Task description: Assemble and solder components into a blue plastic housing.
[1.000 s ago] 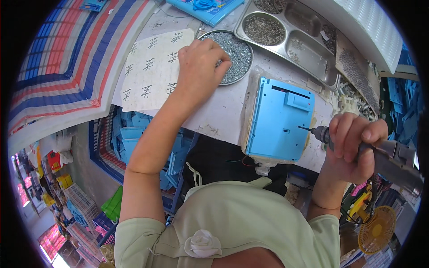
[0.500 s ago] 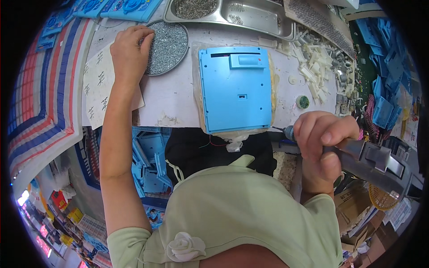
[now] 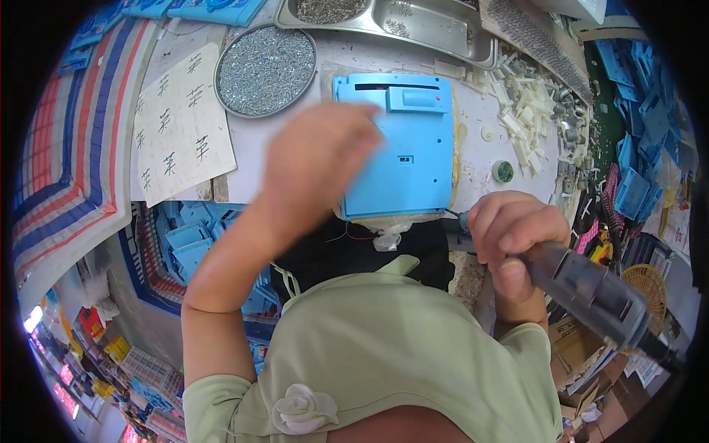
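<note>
A flat light-blue plastic casing (image 3: 391, 166) with a slot, a raised cover and small holes lies on clear plastic at the table's front edge. Over its left side is my left hand (image 3: 317, 155), smeared by motion; whether its fingers hold anything cannot be made out. My right hand (image 3: 517, 232) is closed round a dark electric screwdriver (image 3: 583, 288), its bit pointing left at the casing's lower right corner. Beyond my left hand stands a round metal dish (image 3: 267, 71) full of small silvery screws.
Steel trays (image 3: 436, 33) with small metal parts stand at the back. White plastic pieces (image 3: 526, 122) lie piled on the right near a small green-topped round container (image 3: 502, 171). A handwritten sheet (image 3: 185, 125) lies left. Blue casings (image 3: 639, 118) are heaped far right.
My left hand has moved from the screw dish, right and nearer, to the blue casing. My right hand with the electric screwdriver has shifted slightly left, the tool's rear end swinging lower.
</note>
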`<state>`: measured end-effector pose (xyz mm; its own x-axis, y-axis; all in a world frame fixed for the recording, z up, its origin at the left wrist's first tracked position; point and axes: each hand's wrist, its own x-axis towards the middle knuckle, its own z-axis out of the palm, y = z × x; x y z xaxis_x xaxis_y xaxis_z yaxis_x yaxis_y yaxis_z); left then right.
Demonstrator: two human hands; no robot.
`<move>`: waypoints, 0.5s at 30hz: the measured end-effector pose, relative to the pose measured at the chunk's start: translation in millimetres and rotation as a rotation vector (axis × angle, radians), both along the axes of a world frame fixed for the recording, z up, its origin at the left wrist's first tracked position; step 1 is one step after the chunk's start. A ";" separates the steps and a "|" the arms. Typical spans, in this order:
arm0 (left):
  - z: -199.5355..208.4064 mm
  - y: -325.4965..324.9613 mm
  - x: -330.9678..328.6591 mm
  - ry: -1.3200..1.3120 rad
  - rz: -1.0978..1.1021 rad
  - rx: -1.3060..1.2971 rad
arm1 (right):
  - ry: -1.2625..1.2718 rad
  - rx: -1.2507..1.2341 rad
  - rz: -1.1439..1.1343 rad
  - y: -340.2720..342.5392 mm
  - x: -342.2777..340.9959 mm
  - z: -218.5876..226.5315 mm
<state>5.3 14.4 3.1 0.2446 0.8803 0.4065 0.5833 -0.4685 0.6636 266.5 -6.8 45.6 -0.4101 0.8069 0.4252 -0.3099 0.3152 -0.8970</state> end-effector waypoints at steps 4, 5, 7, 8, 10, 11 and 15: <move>-3.8 -14.0 15.7 0.113 -0.247 0.033 | -0.061 0.092 0.087 5.0 -3.5 0.0; -6.9 -15.1 15.9 0.134 -0.260 0.049 | -0.068 0.102 0.086 5.3 -5.3 -1.1; -8.6 -14.7 16.4 0.126 -0.257 0.043 | -0.070 0.105 0.111 9.5 -3.6 3.1; -9.1 -14.6 16.6 0.122 -0.255 0.040 | -0.061 0.095 0.144 15.2 1.6 6.4; -8.3 -15.9 16.0 0.119 -0.245 0.029 | -0.007 0.109 0.161 28.4 -0.1 13.3; -7.4 -16.5 15.7 0.117 -0.239 0.024 | 0.034 0.131 0.140 34.5 -6.2 17.5; -9.6 -15.8 15.1 0.121 -0.254 0.007 | -0.003 0.153 0.091 36.4 -27.5 1.1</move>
